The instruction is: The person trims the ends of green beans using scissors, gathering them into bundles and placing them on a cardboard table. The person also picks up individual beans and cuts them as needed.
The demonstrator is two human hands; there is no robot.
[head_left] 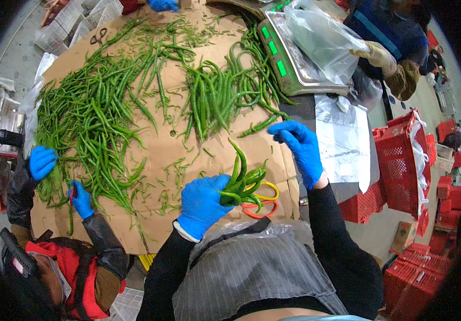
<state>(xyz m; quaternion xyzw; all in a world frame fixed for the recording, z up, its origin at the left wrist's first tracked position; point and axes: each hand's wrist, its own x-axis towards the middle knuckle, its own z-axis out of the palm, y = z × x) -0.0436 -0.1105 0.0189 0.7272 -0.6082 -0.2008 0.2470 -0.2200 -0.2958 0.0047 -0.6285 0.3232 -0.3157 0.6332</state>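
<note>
My left hand [202,204] was clamped on a bunch of peppers [244,183], light, smooth and snappable, best gripped near the stems; my right hand [301,148] hung half-open.

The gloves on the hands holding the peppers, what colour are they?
Bright blue, on both the left hand and right hand; the head view shows it, with green peppers in the left.

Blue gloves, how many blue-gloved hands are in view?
5: the person's left hand gripping a bunch of green chilli peppers, right hand above it, a co-worker's two hands at left, one at top edge.
</note>
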